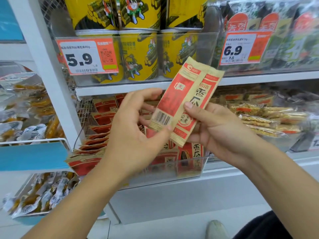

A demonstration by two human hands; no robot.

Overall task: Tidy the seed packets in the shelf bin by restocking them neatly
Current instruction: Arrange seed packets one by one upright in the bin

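Observation:
Two red and tan seed packets are held up in front of the shelf. The left packet (174,95) shows its barcode side, and my left hand (136,133) pinches its lower corner with the thumb. The right packet (198,104) shows its printed front, and my right hand (215,128) grips it with the thumb on its face. The two packets overlap side by side, tilted to the right. Below them a clear shelf bin (189,169) holds several more packets of the same kind (101,116), some upright at the front, others leaning in a loose row at the left.
Yellow canisters (138,54) stand on the shelf above, behind a 5.9 price tag (86,56). Seaweed packs (276,23) sit at the upper right, wrapped snack bars (264,118) right of the bin. A wire basket of small snack bags (25,118) is at left.

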